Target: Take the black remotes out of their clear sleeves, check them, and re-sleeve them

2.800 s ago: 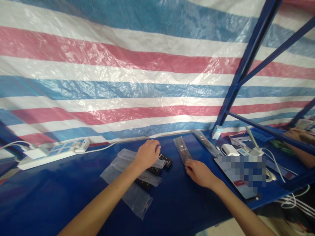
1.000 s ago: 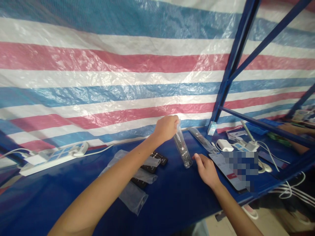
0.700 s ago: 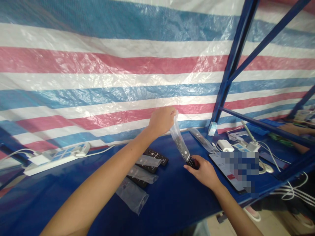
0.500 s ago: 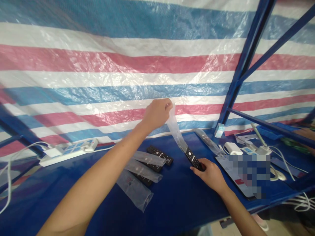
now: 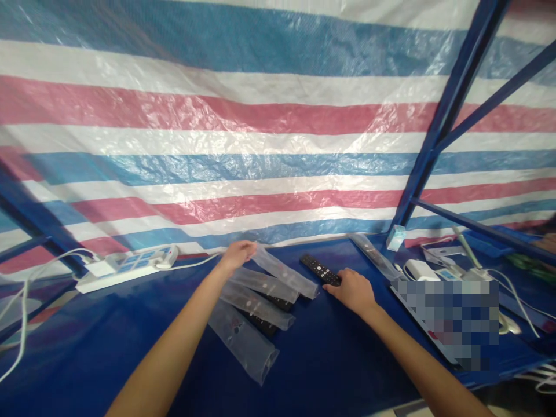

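Observation:
My left hand (image 5: 240, 255) pinches the upper end of a clear plastic sleeve (image 5: 284, 273), which lies at the top of a fanned row. Beneath it, several more clear sleeves (image 5: 243, 347) overlap black remote controls on the blue table (image 5: 347, 359). My right hand (image 5: 351, 289) is closed around the near end of a black remote control (image 5: 320, 270), whose buttons face up. This remote is bare and lies at or just above the tabletop, to the right of the sleeves.
Another sleeved remote (image 5: 374, 255) lies at the back right, near a small box (image 5: 395, 238). A tablet (image 5: 428, 324), partly pixelated, and white chargers (image 5: 420, 270) with cables are at the right. A power strip (image 5: 130, 266) stands at the left. Blue frame posts (image 5: 434, 139) and striped sheeting rise behind.
The plastic sleeve has come off the remote. My left hand has lowered it leftward onto the row, and my right hand has moved the bare remote left, toward the table's back.

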Motion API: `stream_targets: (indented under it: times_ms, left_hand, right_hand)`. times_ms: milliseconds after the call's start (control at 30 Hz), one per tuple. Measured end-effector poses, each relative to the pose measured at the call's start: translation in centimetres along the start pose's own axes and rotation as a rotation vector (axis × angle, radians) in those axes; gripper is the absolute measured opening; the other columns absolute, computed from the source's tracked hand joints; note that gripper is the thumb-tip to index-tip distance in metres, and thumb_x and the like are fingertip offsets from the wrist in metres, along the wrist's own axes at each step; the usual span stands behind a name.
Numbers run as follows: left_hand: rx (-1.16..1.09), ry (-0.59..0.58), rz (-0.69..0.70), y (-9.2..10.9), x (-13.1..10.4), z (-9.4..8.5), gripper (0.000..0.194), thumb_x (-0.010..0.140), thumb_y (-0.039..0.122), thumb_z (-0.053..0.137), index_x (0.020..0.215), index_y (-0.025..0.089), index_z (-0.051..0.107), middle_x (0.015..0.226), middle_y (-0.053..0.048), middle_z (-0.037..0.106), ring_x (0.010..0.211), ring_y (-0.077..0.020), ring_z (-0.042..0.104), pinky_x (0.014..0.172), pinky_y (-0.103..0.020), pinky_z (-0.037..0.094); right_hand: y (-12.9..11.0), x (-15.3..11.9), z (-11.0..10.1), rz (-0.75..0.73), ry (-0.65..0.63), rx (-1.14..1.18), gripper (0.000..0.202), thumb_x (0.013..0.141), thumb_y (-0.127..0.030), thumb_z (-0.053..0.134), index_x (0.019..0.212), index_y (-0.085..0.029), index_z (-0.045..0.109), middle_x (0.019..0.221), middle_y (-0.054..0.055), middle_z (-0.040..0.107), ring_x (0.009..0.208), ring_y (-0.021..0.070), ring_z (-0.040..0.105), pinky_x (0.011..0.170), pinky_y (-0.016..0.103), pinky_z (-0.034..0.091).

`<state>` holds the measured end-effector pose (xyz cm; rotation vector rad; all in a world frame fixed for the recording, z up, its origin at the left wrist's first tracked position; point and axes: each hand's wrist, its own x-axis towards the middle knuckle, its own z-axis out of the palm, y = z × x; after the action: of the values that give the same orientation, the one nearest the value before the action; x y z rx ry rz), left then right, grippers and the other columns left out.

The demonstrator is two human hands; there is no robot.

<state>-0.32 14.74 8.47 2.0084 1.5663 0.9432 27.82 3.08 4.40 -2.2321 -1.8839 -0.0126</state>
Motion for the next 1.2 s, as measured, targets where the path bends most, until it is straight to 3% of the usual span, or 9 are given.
stream_targets:
  times_ms: [100, 200, 367, 500, 600, 767, 1033, 1100, 1200]
  left_hand:
    - [0.087, -0.031, -0.025, -1.1, 0.1, 0.9, 0.019, 0.081, 0.023, 0.050, 0.067, 0.017, 0.061, 0.063, 0.000, 0.066, 0.068, -0.0180, 0.063, 0.066, -0.028, 0.049]
    - [0.202, -0.006, -0.010, -1.7, 0.3, 1.4, 0.018, 0.077, 0.023, 0.050, 0.063, 0.018, 0.060, 0.069, -0.005, 0.067, 0.077, -0.0251, 0.063, 0.078, -0.037, 0.048]
    - [0.370, 0.063, 0.050, -2.6, -0.5, 1.4, 0.021, 0.077, 0.028, 0.050, 0.085, 0.017, 0.066, 0.099, -0.014, 0.067, 0.105, -0.0321, 0.056, 0.098, -0.044, 0.039]
    - [0.554, 0.083, 0.148, -2.6, -1.2, 0.9, 0.030, 0.084, 0.033, 0.043, 0.096, 0.016, 0.065, 0.105, -0.013, 0.065, 0.106, -0.0301, 0.056, 0.097, -0.041, 0.041]
    - [0.574, 0.068, 0.205, -1.4, -1.5, 0.9, 0.030, 0.086, 0.031, 0.042, 0.096, 0.016, 0.066, 0.104, -0.012, 0.066, 0.103, -0.0290, 0.056, 0.097, -0.040, 0.041]
    - [0.495, 0.018, 0.281, 2.0, -2.1, 2.2, 0.025, 0.087, 0.028, 0.045, 0.095, 0.016, 0.066, 0.101, -0.009, 0.067, 0.101, -0.0258, 0.057, 0.098, -0.037, 0.039]
    - [0.372, -0.266, 0.329, 8.1, -1.1, 7.6, 0.021, 0.088, 0.026, 0.048, 0.098, 0.019, 0.065, 0.101, -0.007, 0.068, 0.100, -0.0223, 0.059, 0.089, -0.032, 0.044]
    - [0.372, -0.345, 0.324, 9.2, 0.0, 9.5, 0.020, 0.087, 0.026, 0.051, 0.099, 0.018, 0.066, 0.103, -0.007, 0.068, 0.102, -0.0223, 0.060, 0.088, -0.030, 0.044]
    - [0.382, -0.421, 0.302, 10.3, 2.2, 12.4, 0.019, 0.087, 0.026, 0.054, 0.097, 0.017, 0.067, 0.106, -0.008, 0.068, 0.104, -0.0221, 0.060, 0.089, -0.030, 0.045]
  right_hand:
    - [-1.4, 0.5, 0.1, -0.050, 0.015, -0.008, 0.039, 0.079, -0.057, 0.058, 0.081, -0.020, 0.069, 0.086, 0.008, 0.068, 0.078, 0.0208, 0.067, 0.062, 0.027, 0.043]
    - [-0.9, 1.0, -0.3, -0.057, 0.043, -0.036, 0.043, 0.086, -0.059, 0.046, 0.087, -0.023, 0.069, 0.092, 0.006, 0.068, 0.082, 0.0186, 0.067, 0.066, 0.026, 0.045]
    - [4.6, 2.0, -2.6, 0.188, 0.108, -0.161, 0.033, 0.090, -0.037, 0.050, 0.105, -0.012, 0.064, 0.109, 0.022, 0.063, 0.094, 0.0299, 0.066, 0.072, 0.036, 0.048]
    - [8.3, 3.0, -3.5, 0.301, 0.021, -0.198, 0.023, 0.081, -0.026, 0.060, 0.093, -0.008, 0.069, 0.093, 0.025, 0.067, 0.090, 0.0355, 0.067, 0.069, 0.041, 0.049]
    - [8.6, 3.6, -2.9, 0.256, -0.048, -0.180, 0.017, 0.079, -0.017, 0.058, 0.088, -0.010, 0.071, 0.086, 0.022, 0.070, 0.083, 0.0310, 0.069, 0.069, 0.038, 0.049]
    - [6.2, 3.3, -1.5, 0.057, -0.101, -0.118, 0.023, 0.083, -0.013, 0.048, 0.082, -0.011, 0.071, 0.089, 0.021, 0.071, 0.085, 0.0274, 0.068, 0.070, 0.033, 0.046]
    - [4.2, -2.4, -1.4, -0.241, -0.106, 0.019, 0.020, 0.085, -0.019, 0.050, 0.072, -0.022, 0.064, 0.082, 0.004, 0.069, 0.077, 0.0173, 0.065, 0.065, 0.025, 0.041]
    - [4.4, -3.7, -1.2, -0.243, -0.032, 0.084, 0.023, 0.089, -0.025, 0.047, 0.072, -0.022, 0.061, 0.081, 0.002, 0.066, 0.072, 0.0150, 0.063, 0.063, 0.024, 0.040]
    - [5.0, -4.9, -0.3, -0.164, 0.224, 0.226, 0.032, 0.093, -0.038, 0.042, 0.071, -0.021, 0.058, 0.076, 0.002, 0.062, 0.066, 0.0141, 0.060, 0.059, 0.024, 0.039]
